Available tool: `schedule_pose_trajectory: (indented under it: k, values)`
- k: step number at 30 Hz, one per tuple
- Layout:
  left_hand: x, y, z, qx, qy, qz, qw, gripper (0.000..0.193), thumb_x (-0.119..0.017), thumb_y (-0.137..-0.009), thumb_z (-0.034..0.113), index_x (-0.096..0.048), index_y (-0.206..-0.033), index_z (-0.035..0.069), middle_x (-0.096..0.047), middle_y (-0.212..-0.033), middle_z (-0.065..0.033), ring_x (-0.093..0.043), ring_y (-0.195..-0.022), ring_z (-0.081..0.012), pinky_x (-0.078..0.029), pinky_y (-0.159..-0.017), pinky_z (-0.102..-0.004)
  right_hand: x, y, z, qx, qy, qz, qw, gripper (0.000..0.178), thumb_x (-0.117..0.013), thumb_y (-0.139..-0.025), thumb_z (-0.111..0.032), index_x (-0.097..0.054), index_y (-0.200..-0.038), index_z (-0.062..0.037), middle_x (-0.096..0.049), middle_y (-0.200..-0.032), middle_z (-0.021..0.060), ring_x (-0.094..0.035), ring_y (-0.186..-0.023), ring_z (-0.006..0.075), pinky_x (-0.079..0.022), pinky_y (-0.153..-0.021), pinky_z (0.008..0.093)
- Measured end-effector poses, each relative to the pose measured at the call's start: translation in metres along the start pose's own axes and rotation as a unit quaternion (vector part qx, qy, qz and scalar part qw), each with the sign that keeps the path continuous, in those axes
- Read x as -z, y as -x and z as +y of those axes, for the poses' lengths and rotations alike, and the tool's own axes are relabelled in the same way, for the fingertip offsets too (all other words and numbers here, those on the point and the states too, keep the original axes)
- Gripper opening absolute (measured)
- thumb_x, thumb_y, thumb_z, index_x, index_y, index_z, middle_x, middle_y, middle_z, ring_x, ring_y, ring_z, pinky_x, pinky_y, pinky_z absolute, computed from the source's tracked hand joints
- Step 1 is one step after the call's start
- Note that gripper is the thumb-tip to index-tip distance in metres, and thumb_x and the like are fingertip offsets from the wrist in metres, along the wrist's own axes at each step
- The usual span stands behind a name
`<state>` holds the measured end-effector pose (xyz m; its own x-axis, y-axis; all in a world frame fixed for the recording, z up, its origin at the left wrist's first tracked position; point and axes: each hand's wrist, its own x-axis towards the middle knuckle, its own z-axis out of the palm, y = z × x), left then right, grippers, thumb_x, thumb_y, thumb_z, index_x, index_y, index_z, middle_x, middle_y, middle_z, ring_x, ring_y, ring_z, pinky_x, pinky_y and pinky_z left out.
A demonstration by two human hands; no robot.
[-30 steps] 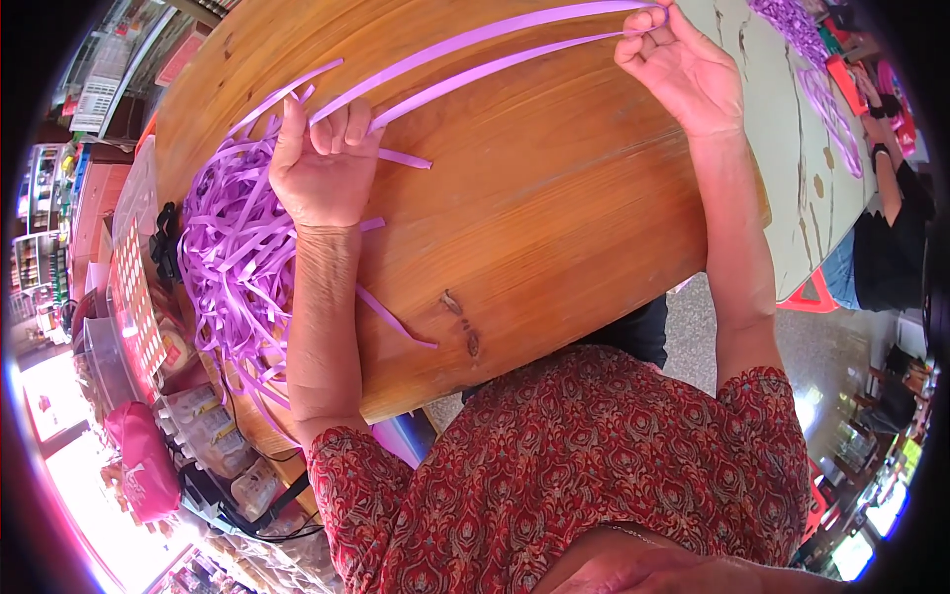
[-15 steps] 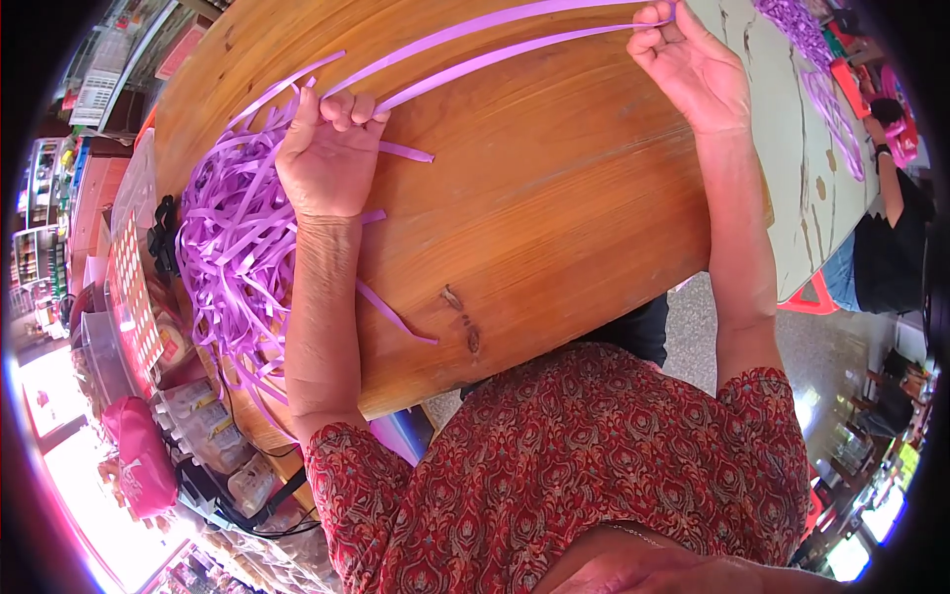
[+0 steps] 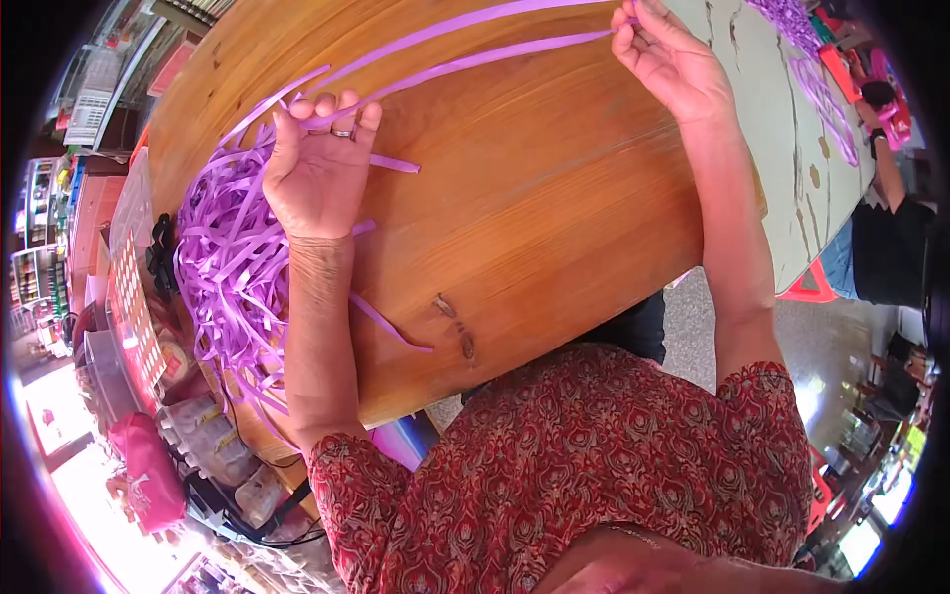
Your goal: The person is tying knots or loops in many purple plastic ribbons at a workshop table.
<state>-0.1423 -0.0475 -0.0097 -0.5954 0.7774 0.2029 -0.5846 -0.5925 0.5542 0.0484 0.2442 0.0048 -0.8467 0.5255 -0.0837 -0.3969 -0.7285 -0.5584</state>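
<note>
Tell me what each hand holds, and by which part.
Right hand: purple ribbon, pinched where two strands meet. Left hand: ribbon crosses the fingers; grip unclear.

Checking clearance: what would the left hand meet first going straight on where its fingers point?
The left hand would probably meet the upper long purple strip first, just beyond it in the picture; depth is unclear, so it might pass over or under.

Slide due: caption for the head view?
Purple ribbon strands run between left hand and right hand over a wooden table, tangled ribbon heap at left.
</note>
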Motion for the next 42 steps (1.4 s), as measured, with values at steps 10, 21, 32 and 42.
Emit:
schedule_pose_trajectory:
  k: [10,21,32,42]
  values:
    - [0.012,-0.001,0.002,0.014,-0.003,0.033,0.999,0.027,-0.044,-0.096,0.03,-0.06,-0.093,0.009,-0.062,-0.088,-0.0035,-0.056,-0.096,-0.0237,-0.04,-0.093,-0.0441,-0.003,-0.001,0.001,-0.024,0.047,0.017,0.998,0.01,-0.068,-0.081,-0.008,-0.063,-0.089,-0.0075,-0.061,-0.08,0.0016,-0.057,-0.075,0.0145,-0.048,-0.065,0.0255]
    - [0.016,0.003,0.002,0.025,0.022,0.096,0.995,0.025,-0.044,-0.096,0.026,-0.057,-0.086,0.006,-0.055,-0.074,-0.0031,-0.056,-0.083,-0.0219,-0.041,-0.09,-0.0444,-0.013,0.006,-0.001,-0.07,-0.014,0.011,0.997,0.006,-0.063,-0.082,-0.004,-0.062,-0.088,-0.0063,-0.058,-0.081,0.0047,-0.056,-0.077,0.0155,-0.046,-0.068,0.0297]
    - [0.003,-0.001,0.0,-0.006,0.11,0.048,0.993,0.028,-0.04,-0.097,0.024,-0.055,-0.087,0.003,-0.041,-0.064,-0.0001,-0.044,-0.062,-0.016,-0.04,-0.09,-0.0418,0.018,-0.027,0.0,-0.22,-0.198,-0.209,0.932,0.006,-0.057,-0.086,-0.003,-0.062,-0.089,-0.0027,-0.059,-0.085,0.008,-0.056,-0.083,0.0185,-0.047,-0.062,0.0252]
    - [0.013,0.001,-0.002,0.014,0.078,0.059,0.995,0.025,-0.045,-0.096,0.022,-0.056,-0.087,0.002,-0.035,-0.065,-0.0002,-0.039,-0.062,-0.015,-0.041,-0.088,-0.0386,-0.025,0.015,-0.01,-0.127,-0.135,-0.078,0.98,0.009,-0.056,-0.086,-0.007,-0.062,-0.091,-0.0045,-0.06,-0.088,0.0069,-0.057,-0.083,0.0182,-0.047,-0.065,0.0263]
